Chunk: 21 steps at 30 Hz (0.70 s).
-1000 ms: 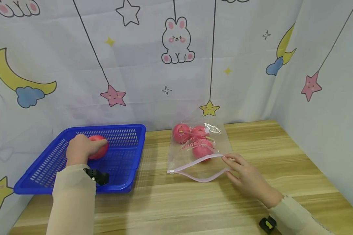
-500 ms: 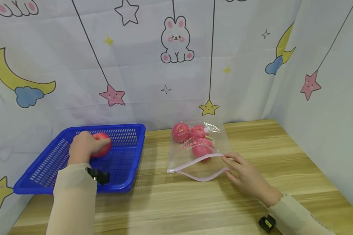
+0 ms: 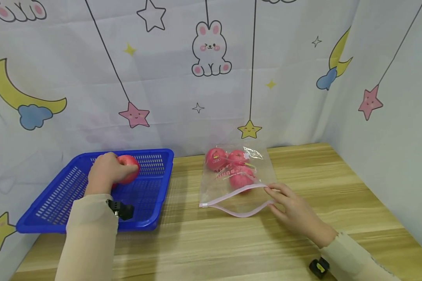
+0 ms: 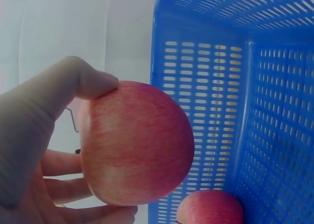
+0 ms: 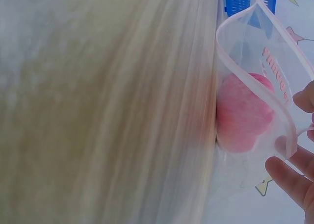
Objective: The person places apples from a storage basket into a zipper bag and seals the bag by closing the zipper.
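Left hand and right hand are bare. Left sleeve is long, pale beige, plain; right sleeve matches, cuff edge slightly ruffled. Left wrist camera is black, boxy, with a small shiny bit; right wrist camera is black with a yellow patch.

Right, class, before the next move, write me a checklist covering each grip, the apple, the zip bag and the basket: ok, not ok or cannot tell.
1. Left grip: ok; thumb and fingers hold the red apple.
2. Right grip: ok; it holds the zip bag near the right end of its mouth.
3. Bag mouth: ok; it gapes open, with the white slider at the left end.
4. Red apple at the bag mouth: not ok; it is at the blue basket, apart from the bag.
5. Room for another: cannot tell; three bagged apples lie inside.
6. Basket count: cannot tell; the left wrist view shows a second apple, but more may be hidden.
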### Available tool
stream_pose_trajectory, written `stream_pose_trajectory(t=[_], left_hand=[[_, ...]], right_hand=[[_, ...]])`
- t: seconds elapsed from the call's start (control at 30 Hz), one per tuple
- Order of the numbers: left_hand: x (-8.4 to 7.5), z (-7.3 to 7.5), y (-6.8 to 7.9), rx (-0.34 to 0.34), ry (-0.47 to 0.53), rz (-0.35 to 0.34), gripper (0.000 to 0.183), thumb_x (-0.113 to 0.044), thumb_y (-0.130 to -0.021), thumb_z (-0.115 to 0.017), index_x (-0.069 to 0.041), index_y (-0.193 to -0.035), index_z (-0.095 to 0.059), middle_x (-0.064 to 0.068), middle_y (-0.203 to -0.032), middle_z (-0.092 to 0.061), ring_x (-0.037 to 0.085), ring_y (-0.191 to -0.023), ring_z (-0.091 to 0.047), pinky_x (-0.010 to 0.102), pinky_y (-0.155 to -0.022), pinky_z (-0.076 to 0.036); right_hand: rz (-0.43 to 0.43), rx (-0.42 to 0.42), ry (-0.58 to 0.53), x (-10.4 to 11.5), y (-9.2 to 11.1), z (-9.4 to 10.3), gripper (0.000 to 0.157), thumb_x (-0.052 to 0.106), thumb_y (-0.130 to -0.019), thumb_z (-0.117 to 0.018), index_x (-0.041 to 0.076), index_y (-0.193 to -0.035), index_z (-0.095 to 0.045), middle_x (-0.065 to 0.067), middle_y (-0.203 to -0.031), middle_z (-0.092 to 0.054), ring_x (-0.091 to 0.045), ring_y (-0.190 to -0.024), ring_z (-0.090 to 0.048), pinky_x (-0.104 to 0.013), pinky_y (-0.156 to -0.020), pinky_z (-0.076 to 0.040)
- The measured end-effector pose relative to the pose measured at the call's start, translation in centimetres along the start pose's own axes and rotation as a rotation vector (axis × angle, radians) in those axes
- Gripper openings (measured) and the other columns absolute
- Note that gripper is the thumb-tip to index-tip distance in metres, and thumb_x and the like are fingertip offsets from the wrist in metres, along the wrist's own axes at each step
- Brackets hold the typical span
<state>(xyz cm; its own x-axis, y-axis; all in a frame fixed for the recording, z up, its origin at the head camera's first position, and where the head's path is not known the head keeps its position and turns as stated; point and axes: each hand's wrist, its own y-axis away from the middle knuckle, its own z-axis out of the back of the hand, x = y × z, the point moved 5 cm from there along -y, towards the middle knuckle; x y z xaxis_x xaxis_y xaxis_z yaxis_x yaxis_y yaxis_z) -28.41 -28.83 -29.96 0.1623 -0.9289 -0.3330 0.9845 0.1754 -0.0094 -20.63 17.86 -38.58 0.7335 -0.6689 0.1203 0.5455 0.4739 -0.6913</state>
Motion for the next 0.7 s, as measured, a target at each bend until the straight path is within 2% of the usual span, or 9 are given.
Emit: stream_pose_trajectory(t=[0.23,0.5,0.57,0.7], left_hand=[[-0.9,0.2,0.0,-0.016,-0.001,-0.035,0.063,-0.047,-0.077,-0.065,0.008,-0.106,-0.053,0.021,-0.092,-0.057,0.031,-0.077,-0.052,0.032,-0.057,-0.044],[-2.3,0.8,0.1,-0.104,-0.016,-0.117,0.042,-0.039,-0.074,-0.063,-0.001,-0.087,-0.053,0.014,-0.082,-0.048,0.029,-0.074,-0.047,0.033,-0.056,-0.037],[-2.6,0.8,0.1,-0.105,-0.017,-0.126,0.04,-0.037,-0.073,-0.063,-0.001,-0.087,-0.052,0.014,-0.081,-0.046,0.029,-0.075,-0.046,0.035,-0.057,-0.037],[-3.1,0.8,0.2,-0.091,-0.009,-0.147,0.046,-0.037,-0.074,-0.064,0.002,-0.095,-0.053,0.016,-0.087,-0.047,0.031,-0.08,-0.045,0.038,-0.062,-0.039]], right_hand=[[-0.011,0.006,-0.005,0.0,0.0,-0.1,0.055,0.004,-0.065,-0.08,-0.001,-0.117,-0.064,-0.007,-0.116,-0.059,-0.013,-0.085,-0.063,-0.025,-0.069,-0.052],[-0.017,0.005,0.004,0.0,0.1,-0.1,0.056,0.004,-0.064,-0.08,-0.001,-0.118,-0.064,-0.007,-0.116,-0.059,-0.016,-0.093,-0.062,-0.023,-0.077,-0.05],[-0.017,0.004,0.005,0.0,0.0,0.0,0.057,0.005,-0.064,-0.08,-0.001,-0.118,-0.064,-0.007,-0.116,-0.059,-0.018,-0.097,-0.061,-0.023,-0.08,-0.05],[-0.019,0.003,0.004,0.0,0.0,0.0,0.057,0.004,-0.064,-0.08,-0.001,-0.118,-0.064,-0.006,-0.115,-0.059,-0.017,-0.096,-0.061,-0.022,-0.08,-0.049]])
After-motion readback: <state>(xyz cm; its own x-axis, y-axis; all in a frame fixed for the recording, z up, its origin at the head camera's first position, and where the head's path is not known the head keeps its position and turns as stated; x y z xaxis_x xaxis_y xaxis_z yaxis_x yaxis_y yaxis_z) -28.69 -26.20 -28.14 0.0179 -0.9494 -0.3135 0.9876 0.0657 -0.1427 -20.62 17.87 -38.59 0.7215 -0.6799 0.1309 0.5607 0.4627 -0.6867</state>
